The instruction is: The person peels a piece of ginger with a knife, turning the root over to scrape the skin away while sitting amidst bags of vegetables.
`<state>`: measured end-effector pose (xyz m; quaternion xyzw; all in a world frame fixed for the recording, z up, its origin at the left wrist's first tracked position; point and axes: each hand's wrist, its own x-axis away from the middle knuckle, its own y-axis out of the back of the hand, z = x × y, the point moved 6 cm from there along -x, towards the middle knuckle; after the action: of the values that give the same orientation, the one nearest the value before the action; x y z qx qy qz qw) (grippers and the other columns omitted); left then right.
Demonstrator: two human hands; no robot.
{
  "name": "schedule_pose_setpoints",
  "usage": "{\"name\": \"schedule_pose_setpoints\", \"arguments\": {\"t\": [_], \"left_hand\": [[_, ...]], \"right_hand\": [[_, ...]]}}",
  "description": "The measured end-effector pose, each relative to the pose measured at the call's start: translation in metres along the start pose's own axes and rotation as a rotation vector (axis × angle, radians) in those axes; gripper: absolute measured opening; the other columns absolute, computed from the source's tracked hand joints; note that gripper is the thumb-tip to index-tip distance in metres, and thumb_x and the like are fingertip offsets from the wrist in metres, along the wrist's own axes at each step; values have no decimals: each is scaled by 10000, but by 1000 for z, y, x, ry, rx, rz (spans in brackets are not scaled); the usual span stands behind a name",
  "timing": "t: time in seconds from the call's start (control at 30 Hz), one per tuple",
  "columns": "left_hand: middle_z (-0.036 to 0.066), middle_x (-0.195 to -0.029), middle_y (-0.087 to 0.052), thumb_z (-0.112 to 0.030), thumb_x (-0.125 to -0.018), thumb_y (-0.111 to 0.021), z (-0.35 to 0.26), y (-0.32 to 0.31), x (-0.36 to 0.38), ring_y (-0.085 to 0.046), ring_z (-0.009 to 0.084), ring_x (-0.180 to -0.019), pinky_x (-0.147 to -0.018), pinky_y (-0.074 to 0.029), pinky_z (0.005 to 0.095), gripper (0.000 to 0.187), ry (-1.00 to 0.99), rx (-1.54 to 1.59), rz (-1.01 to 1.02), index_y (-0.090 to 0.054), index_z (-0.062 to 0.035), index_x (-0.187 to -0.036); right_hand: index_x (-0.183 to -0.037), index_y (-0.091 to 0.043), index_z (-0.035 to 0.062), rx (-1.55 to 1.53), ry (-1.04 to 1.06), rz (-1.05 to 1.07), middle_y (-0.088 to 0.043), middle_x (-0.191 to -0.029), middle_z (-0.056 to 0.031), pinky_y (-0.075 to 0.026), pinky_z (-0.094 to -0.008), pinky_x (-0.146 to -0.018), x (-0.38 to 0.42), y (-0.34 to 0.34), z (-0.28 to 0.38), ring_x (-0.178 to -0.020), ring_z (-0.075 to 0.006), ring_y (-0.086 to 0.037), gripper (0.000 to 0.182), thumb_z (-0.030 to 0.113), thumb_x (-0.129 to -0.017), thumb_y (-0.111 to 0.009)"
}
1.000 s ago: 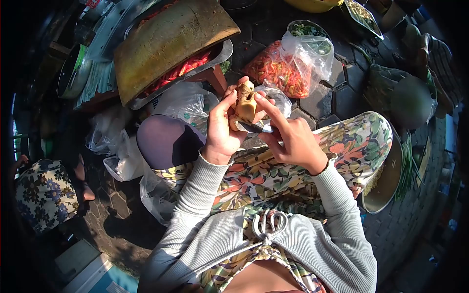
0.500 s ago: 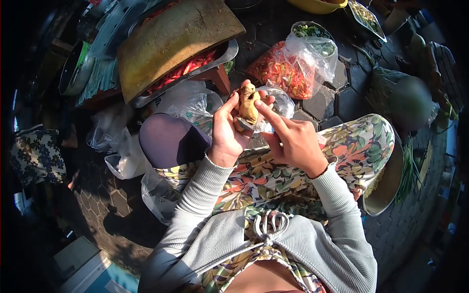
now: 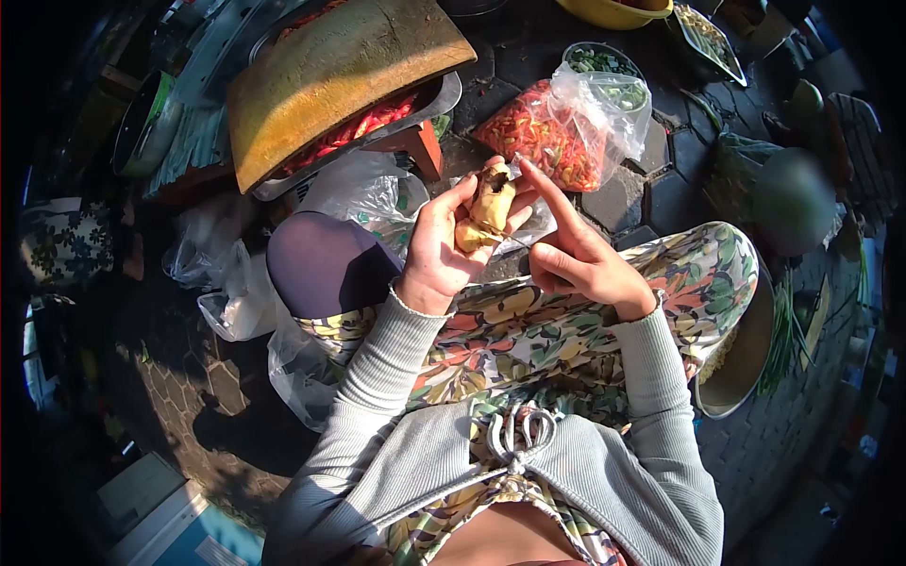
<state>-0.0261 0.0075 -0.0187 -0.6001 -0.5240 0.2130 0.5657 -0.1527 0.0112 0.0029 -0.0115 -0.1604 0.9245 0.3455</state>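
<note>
A knobbly yellow-brown root that looks like ginger, with a dark hollow near its upper end, rests in my left hand. The left thumb lies along one side of it and fingertips show on the far side. Just to the right is my right hand, its index finger stretched upward beside the root. The thumb and other fingers of that hand are curled in; whatever they may hold is hidden. Behind the hands lies clear plastic.
A wooden board lies over a metal tray of red chillies. Ahead sits a plastic bag of chopped red chillies beside a container of cut greens. Plastic bags lie left of my knee. A bowl and green stalks are at right.
The root has turned and tilted in my left hand. My right index finger has lifted off it and moved up and right, and the right thumb has curled in.
</note>
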Motion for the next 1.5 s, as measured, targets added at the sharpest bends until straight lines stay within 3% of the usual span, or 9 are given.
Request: {"name": "schedule_pose_setpoints", "arguments": {"t": [0.13,0.47,0.53,0.67,0.77,0.83,1.37,1.47,1.5], "left_hand": [[177,-1294,-500,-213,-968,-380,1,3,-2,-481,347,-1205,-1023,-398,433,364,-46,12,-86,-464,-31,-1272],[184,-1261,-527,-214,-968,-380,-1,-2,3,-523,322,-1161,-978,-447,401,368,-71,-43,-57,-461,-23,-1272],[185,-1247,-538,-217,-966,-387,0,-1,4,-547,292,-1133,-964,-459,389,359,-61,-50,-84,-479,-20,-1251],[181,-1238,-546,-215,-967,-383,-1,3,3,-558,274,-1119,-951,-468,376,347,-85,-93,-37,-501,-12,-1222],[209,-1277,-495,-188,-977,-339,-1,5,1,-496,312,-1187,-1038,-394,425,379,-70,-124,40,-416,0,-1297],[215,-1258,-509,-187,-974,-349,0,4,1,-504,311,-1179,-1027,-406,423,370,-55,-103,64,-427,2,-1282],[190,-1135,-594,-175,-965,-355,-4,-6,2,-587,266,-1071,-875,-503,339,335,-83,-246,1,-477,-16,-1233],[195,-1130,-592,-176,-968,-348,-4,-6,2,-586,273,-1072,-891,-495,342,341,-134,-320,-12,-466,-21,-1248],[197,-1126,-592,-176,-972,-341,-7,-2,0,-587,279,-1068,-902,-485,339,345,-262,-365,-57,-457,-23,-1259]], "right_hand": [[-1479,65,227,-19,5,17,-533,-857,-38,-354,-202,-450,-1,-4,3,-574,-87,-499,762,121,-953,-476],[-1477,80,234,64,-15,-5,-539,-828,-44,-352,-201,-441,-4,-5,-1,-575,-95,-511,753,113,-959,-453],[-1475,71,234,57,-3,-16,-532,-712,-18,-389,-210,-464,-4,-7,2,-538,-67,-499,776,114,-952,-490],[-1471,93,227,113,-25,-13,-539,-693,-23,-390,-212,-459,-5,-5,-2,-530,-70,-501,799,127,-948,-502],[-1466,114,224,105,-58,-18,-539,-681,-24,-389,-210,-457,-5,-7,-4,-527,-74,-508,816,134,-945,-508],[-1466,117,244,75,-47,-38,-516,-724,-34,-348,-197,-433,-5,-8,-4,-558,-93,-502,803,149,-949,-490],[-1454,139,218,61,-164,-5,-544,-739,-35,-386,-197,-445,-6,-13,3,-550,-72,-519,800,184,-962,-490],[-1458,127,201,107,-180,10,-542,-704,-27,-395,-207,-453,-5,-13,6,-554,-70,-513,785,183,-965,-483],[-1460,123,195,154,-171,-17,-540,-691,-21,-397,-209,-470,-6,-11,4,-556,-67,-507,786,178,-963,-486]]}}
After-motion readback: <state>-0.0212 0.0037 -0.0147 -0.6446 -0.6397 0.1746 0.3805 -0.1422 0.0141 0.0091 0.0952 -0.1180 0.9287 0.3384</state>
